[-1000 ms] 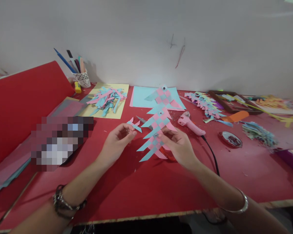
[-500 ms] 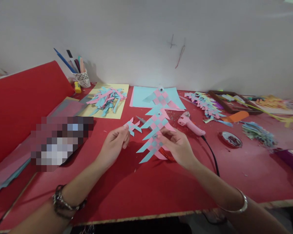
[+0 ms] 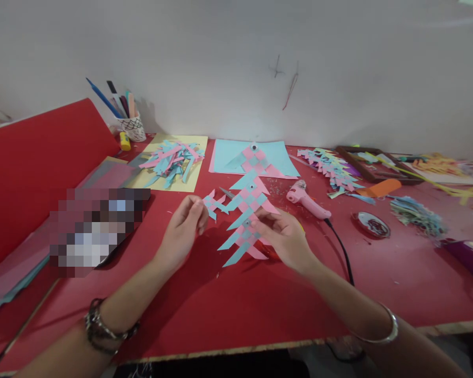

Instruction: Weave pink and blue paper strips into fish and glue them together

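Note:
My right hand [image 3: 284,233] pinches a hanging of three woven pink-and-blue paper fish [image 3: 254,197] by its right side. The fish overlap one above another, each with a googly eye. To the left, my left hand [image 3: 185,223] has its fingers curled and thumb pressed in; whatever they hold, if anything, does not show. Just beyond those fingertips is a smaller woven paper fish [image 3: 213,203], apart from the hand. Metal blades, like scissors [image 3: 226,192], show behind the hanging, and their orange-red handles [image 3: 266,250] show partly below my right hand.
A pink glue gun [image 3: 309,200] with a black cord lies on the red table right of my hands. Behind are paper strips [image 3: 173,160] on yellow paper, blue sheets [image 3: 224,152] and a pen cup [image 3: 133,127]. A small dish [image 3: 372,224] and fringed paper [image 3: 418,216] lie right.
My left hand has drawn slightly left, away from the small fish, which stays in place. My right hand and the fish hanging have shifted a little left.

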The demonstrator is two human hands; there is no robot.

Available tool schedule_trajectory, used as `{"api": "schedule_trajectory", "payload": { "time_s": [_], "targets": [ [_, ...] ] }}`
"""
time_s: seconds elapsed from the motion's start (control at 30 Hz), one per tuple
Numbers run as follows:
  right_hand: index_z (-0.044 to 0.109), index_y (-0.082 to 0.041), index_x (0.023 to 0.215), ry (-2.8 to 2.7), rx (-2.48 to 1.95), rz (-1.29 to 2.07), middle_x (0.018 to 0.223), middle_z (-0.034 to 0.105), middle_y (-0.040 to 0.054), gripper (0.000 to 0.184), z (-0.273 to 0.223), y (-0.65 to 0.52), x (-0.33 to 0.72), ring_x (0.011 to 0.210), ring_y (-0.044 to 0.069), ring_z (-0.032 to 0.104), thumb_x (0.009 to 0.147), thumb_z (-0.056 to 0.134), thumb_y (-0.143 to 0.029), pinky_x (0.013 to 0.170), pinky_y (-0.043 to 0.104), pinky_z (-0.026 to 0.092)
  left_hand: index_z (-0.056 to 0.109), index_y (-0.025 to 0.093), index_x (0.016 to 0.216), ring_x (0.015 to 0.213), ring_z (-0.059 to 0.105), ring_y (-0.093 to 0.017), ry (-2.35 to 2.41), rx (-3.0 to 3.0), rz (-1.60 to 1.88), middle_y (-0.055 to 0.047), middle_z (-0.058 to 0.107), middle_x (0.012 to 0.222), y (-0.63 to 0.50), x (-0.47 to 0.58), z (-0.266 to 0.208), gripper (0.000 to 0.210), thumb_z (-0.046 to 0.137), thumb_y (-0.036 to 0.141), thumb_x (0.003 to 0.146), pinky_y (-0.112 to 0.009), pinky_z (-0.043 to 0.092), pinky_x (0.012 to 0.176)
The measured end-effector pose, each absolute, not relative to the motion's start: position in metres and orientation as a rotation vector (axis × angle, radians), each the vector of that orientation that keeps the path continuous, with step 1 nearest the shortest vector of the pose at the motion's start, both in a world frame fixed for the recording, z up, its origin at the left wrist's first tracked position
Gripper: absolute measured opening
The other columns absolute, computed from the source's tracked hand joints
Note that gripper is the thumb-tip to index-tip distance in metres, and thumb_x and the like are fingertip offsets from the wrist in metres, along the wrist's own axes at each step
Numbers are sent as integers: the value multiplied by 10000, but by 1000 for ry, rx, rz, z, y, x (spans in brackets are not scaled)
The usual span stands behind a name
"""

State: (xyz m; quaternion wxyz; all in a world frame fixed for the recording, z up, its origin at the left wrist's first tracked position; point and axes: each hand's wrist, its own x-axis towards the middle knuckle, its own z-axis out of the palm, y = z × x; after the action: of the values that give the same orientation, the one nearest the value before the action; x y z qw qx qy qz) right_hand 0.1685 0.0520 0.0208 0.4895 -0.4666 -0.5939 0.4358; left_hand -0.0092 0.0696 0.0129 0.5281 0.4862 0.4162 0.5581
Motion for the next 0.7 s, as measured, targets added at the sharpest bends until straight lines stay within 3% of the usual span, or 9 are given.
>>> {"api": "schedule_trajectory", "payload": {
  "time_s": [0.3,0.37,0.43,0.5,0.7],
  "targets": [
    [606,-197,670,-1517,-1139,1010,653,625,-24,56,21,52,168,617,104,575,695,578,-238,583,221,467,287,200,421,374,260,-68,1029,1235,1208,58,276,382,66,-10,12,468,447,416,804,-229,276,408],
    [608,-196,677,-1522,-1167,990,652,616,-23,58,20,52,169,613,103,563,687,591,-251,584,223,460,422,197,478,388,319,-66,1050,1236,1185,52,389,432,66,-10,12,350,510,383,762,-218,321,423],
    [607,-193,685,-1522,-1192,974,656,608,-22,69,19,51,169,615,102,552,680,603,-262,592,226,454,565,208,686,463,430,-76,1083,1251,1147,38,529,581,66,-9,13,132,585,338,698,-214,387,480],
    [603,-189,696,-1526,-1199,988,662,607,-18,85,19,50,168,619,105,551,686,597,-273,594,230,453,601,216,840,573,530,-107,1092,1272,1048,13,604,704,66,-9,13,228,634,329,645,-230,438,545],
    [588,-188,728,-1658,-1168,943,725,650,6,62,18,44,161,679,135,597,720,563,-245,641,258,472,639,202,830,780,614,-204,904,1396,896,-53,681,817,62,-8,15,273,653,370,616,-296,485,688]
  ]
}}
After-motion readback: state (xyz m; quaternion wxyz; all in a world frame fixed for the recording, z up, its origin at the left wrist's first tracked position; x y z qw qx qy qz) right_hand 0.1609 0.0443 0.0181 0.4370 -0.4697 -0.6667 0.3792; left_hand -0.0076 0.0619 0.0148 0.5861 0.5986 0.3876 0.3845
